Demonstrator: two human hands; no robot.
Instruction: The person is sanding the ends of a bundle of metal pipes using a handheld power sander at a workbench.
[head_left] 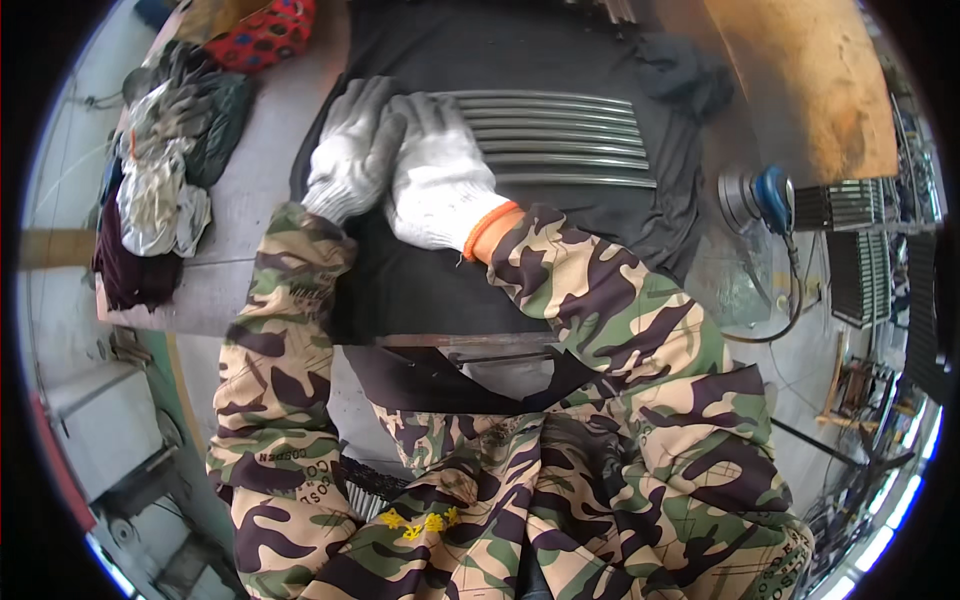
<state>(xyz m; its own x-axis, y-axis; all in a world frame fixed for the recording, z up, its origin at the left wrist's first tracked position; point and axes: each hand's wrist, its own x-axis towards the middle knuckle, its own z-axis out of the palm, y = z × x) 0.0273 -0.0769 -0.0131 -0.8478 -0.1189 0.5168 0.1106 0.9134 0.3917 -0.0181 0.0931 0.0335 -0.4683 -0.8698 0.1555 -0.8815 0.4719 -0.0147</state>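
Several shiny metal rods (560, 130) lie side by side on a black cloth (440, 290), pointing left to right. The nearest rod sits slightly apart from the others. My right hand (435, 165), in a white and grey work glove with an orange cuff edge, lies flat over the rods' left ends, fingers stretched out and pointing away from me. Close on its left is my left hand (350, 150), gloved alike, with its fingers extended and its thumb against the right glove. The rod ends under the gloves are hidden.
On the table's left lies a heap of gloves and rags (165, 170), with a red patterned cloth (265, 38) beyond it. A blue power sander (765, 198) with a hose rests at the right. Racks of bars (860, 270) stand farther right. A dark crumpled cloth (680, 75) lies behind the rods.
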